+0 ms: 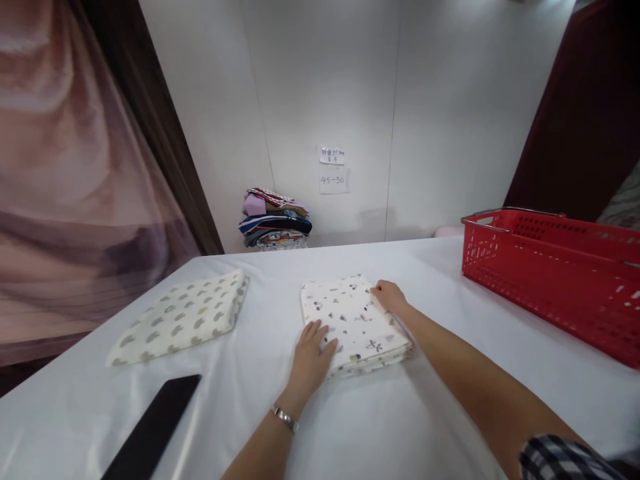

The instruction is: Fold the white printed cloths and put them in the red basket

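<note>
Sleeve (560, 459) in black-and-white check shows lower right, across from a flat black object (153, 430) on a white table (225, 440). The left hand (313, 357), wearing a silver wristband (286, 418), spreads over the near left edge of a folded cloth (353, 317) at mid-table; the right hand (389, 295) curls at its far right side, grip impossible to tell. Beyond, gray-patterned cloth (187, 317) left, red basket (555, 280) right, stacked clothes (275, 222) and two wall papers: the lower paper (334, 181) reads "45-50," the upper paper (332, 155) too blurred to read
</note>
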The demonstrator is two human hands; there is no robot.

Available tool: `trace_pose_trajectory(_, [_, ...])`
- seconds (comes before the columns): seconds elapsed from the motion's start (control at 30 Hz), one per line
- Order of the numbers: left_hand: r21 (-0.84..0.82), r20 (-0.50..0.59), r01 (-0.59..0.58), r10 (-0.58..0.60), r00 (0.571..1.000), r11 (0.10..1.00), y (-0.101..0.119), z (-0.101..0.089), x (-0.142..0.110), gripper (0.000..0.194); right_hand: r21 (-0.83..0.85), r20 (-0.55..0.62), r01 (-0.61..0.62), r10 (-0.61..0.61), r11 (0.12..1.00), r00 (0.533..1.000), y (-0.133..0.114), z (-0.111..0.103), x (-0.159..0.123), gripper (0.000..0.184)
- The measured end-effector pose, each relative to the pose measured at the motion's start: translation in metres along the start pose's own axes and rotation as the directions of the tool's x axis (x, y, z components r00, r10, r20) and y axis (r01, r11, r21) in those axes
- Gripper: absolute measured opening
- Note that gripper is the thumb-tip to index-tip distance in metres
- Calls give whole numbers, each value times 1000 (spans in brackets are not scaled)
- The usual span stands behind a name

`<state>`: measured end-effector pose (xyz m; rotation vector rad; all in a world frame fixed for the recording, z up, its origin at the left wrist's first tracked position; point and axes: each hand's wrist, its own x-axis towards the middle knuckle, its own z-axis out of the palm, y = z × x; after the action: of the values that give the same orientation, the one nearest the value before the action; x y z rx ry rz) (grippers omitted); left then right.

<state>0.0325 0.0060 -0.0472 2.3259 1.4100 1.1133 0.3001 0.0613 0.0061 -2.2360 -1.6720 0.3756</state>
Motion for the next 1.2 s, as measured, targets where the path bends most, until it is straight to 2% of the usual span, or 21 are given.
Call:
trace_pose_trajectory(0.23, [0,150,121,-120,981,993,6,-3,2,39,-83,41,-12,16,996,999,10,7,14,28])
trace_pose_trajectory(0.4, [-22,161,130,-125,979,991,12,-7,1,38,-141,62,-13,22,990,998,-8,5,42,39])
trace_pose_trajectory(0.5, [-44,180,163,-152,972,986,15,-9,0,38,-162,42,-33,41,986,998,-18,10,50,39])
trace_pose_trajectory(0.7, [-94,199,220,-198,960,971,17,-10,-2,40,-186,-13,-78,77,980,997,-17,22,47,41])
trace_pose_trajectory(0.9, [-124,192,229,-203,960,965,18,-9,-3,40,-206,-28,-36,31,978,999,-15,20,48,41])
trace_pose_trajectory(1.07, [-132,188,241,-214,958,961,20,-10,-3,38,-240,-1,-38,39,970,999,-15,19,49,45])
trace_pose_trajectory(1.13, [-130,193,237,-210,958,963,21,-11,-2,37,-259,3,-27,29,966,1000,-20,15,50,42])
trace_pose_trajectory(1.2, [-122,196,227,-201,960,966,21,-11,-2,37,-278,-31,34,-45,960,999,-29,12,52,42])
